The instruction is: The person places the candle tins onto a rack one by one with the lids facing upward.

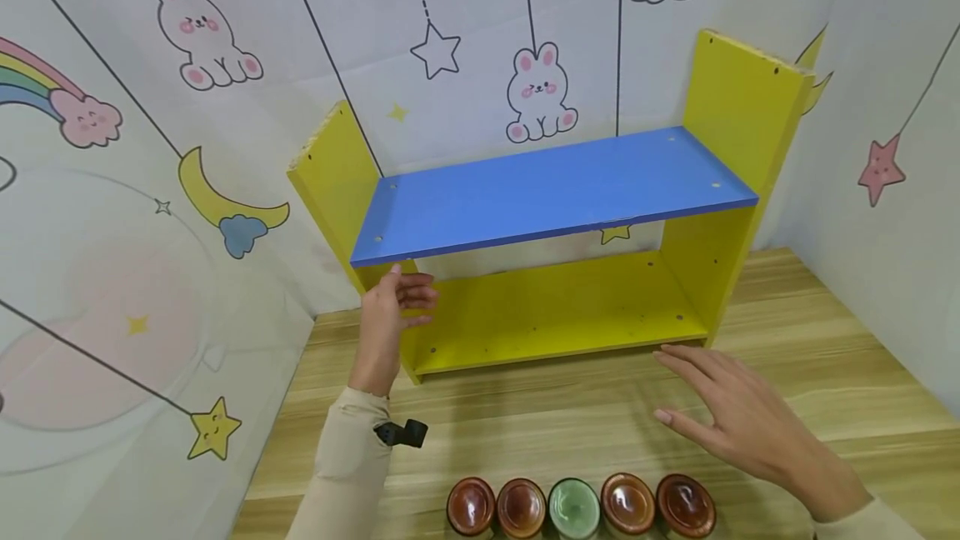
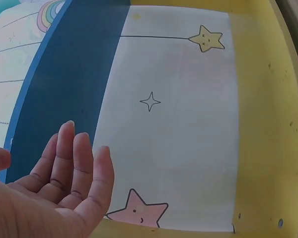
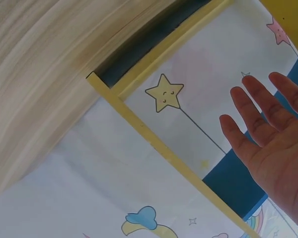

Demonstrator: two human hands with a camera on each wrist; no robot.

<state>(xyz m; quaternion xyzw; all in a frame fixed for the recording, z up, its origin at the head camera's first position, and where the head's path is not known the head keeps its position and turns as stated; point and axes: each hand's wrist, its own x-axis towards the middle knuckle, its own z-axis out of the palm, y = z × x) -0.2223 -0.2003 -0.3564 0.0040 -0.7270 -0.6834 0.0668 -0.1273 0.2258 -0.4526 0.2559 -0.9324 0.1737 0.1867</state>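
A small shelf unit stands against the back wall, with yellow side panels (image 1: pixel 738 119), a blue upper board (image 1: pixel 555 190) and a yellow lower board (image 1: pixel 555 315). My left hand (image 1: pixel 390 315) is just in front of its left end, under the corner of the blue board. Its fingers are relaxed and hold nothing; whether they touch the shelf I cannot tell. In the left wrist view that hand (image 2: pixel 74 188) lies palm up. My right hand (image 1: pixel 738 415) hovers over the table near the shelf's front right corner, fingers extended and holding nothing; the right wrist view shows its palm (image 3: pixel 275 144).
Several round jars in a row, reddish-brown ones (image 1: pixel 521 508) and one green (image 1: pixel 574 508), stand along the near edge of view. The wood-grain table (image 1: pixel 540 415) lies between them and the shelf. Printed white walls (image 1: pixel 480 40) enclose the back and both sides.
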